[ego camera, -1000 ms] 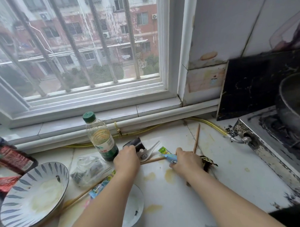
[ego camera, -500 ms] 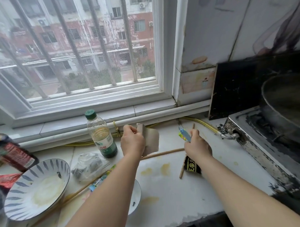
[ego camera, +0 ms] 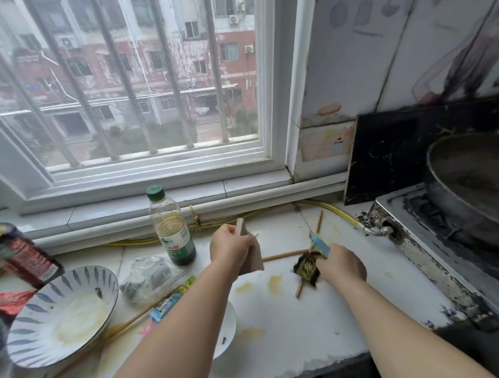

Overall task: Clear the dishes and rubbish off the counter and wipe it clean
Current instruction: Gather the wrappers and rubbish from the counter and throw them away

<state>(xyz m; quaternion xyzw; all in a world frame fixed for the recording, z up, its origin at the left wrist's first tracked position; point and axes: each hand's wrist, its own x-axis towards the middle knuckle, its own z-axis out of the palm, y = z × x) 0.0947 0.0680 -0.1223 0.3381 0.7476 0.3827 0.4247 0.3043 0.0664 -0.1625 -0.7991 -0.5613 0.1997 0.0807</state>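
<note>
My left hand [ego camera: 232,250] grips a brown paper bag [ego camera: 252,256] held upright over the white counter [ego camera: 303,314]. My right hand [ego camera: 341,263] pinches a blue and green wrapper [ego camera: 319,244] and a dark crumpled wrapper [ego camera: 306,269]. Under it lie two crossed wooden chopsticks [ego camera: 284,255]. Yellow stains [ego camera: 275,280] mark the counter between my arms. A blue-striped bowl [ego camera: 63,317] with residue sits at the left. A small white dish [ego camera: 226,328] is partly hidden under my left forearm.
A green-capped bottle [ego camera: 170,225] stands by the sill. A clear plastic bag [ego camera: 149,277], a colourful wrapper [ego camera: 173,299] and more chopsticks [ego camera: 128,326] lie left of my arm. A dark sauce bottle [ego camera: 21,256] stands far left. The gas stove [ego camera: 431,239] with a wok [ego camera: 474,186] is at the right.
My left hand lifted the paper bag off the counter and holds it upright. My right hand picked up the blue wrapper, then took hold of the dark wrapper too.
</note>
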